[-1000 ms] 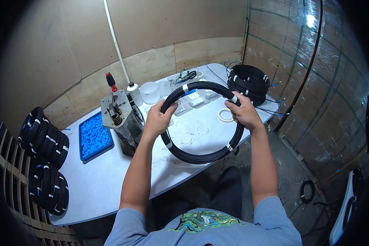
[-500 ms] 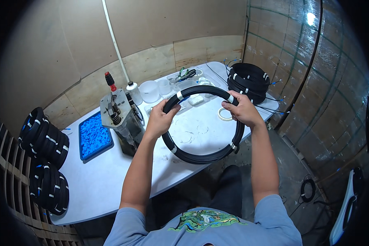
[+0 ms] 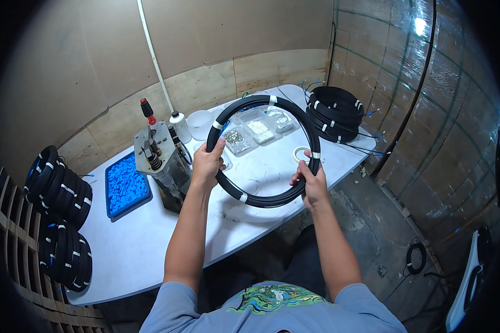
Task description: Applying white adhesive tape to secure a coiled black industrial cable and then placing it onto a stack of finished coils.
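A large coil of black cable, banded with several white wraps, is held up above the white table. My left hand is closed around its left side, thumb on the inner edge. On the lower right side, my right hand grips the coil below a white wrap, its fingers curled inside the ring. A cream roll of tape lies on the table behind my right fingers, partly hidden. Through the ring show clear boxes of small parts, one with metal pieces and one with white pieces.
A metal hand press with a red-and-black handle stands left of the coil, beside a blue tray of small blue pieces. More cable coils sit at the far right and left edge. A white bottle and tub stand behind.
The coil has turned in my hands, its wraps shifting round, and has risen slightly. My right hand has moved from the upper right of the ring down to its lower right; the left has slid lower.
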Demonstrator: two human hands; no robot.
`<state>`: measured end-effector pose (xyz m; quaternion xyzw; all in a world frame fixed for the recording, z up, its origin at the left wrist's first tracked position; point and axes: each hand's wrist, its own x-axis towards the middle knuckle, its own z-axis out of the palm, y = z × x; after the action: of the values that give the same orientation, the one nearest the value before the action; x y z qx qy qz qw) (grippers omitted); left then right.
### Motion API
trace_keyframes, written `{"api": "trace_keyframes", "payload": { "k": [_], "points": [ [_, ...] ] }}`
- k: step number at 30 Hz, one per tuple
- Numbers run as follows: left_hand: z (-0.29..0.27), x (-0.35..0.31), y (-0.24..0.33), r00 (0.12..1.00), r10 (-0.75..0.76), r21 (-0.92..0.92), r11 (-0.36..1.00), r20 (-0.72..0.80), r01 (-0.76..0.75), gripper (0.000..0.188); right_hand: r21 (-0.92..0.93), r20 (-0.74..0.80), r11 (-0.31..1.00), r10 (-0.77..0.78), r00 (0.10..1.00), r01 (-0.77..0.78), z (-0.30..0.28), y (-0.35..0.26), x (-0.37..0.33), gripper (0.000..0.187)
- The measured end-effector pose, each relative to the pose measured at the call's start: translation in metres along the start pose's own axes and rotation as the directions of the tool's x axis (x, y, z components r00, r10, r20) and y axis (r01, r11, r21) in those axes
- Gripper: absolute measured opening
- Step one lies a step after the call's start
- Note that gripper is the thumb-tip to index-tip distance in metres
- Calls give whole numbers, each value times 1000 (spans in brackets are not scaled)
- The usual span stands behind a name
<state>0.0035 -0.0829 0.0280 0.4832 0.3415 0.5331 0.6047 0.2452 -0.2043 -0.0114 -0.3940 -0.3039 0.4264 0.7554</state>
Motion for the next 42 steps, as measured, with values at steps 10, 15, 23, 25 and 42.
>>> {"api": "trace_keyframes", "payload": {
  "k": [10,15,23,25,42],
  "points": [
    [12,-4,-17,999,-9,-63,998,-45,6,28,-34,-75,999,2,997,-5,2,-22,16,29],
    [3,-3,-9,988,144,148,977,55,-151,28,15,-20,999,31,999,-31,-3,-32,23,32],
    [7,-5,24,976,44,252,963,214,-99,27,-186,339,977,166,926,-107,-22,-76,46,32],
    [7,-10,12,982,-79,173,984,171,49,25,-252,385,964,179,905,-84,-19,-84,48,33],
    [14,-15,7,996,-88,-110,990,31,91,21,10,22,1000,9,1000,-9,-13,-30,23,44]
  ]
}}
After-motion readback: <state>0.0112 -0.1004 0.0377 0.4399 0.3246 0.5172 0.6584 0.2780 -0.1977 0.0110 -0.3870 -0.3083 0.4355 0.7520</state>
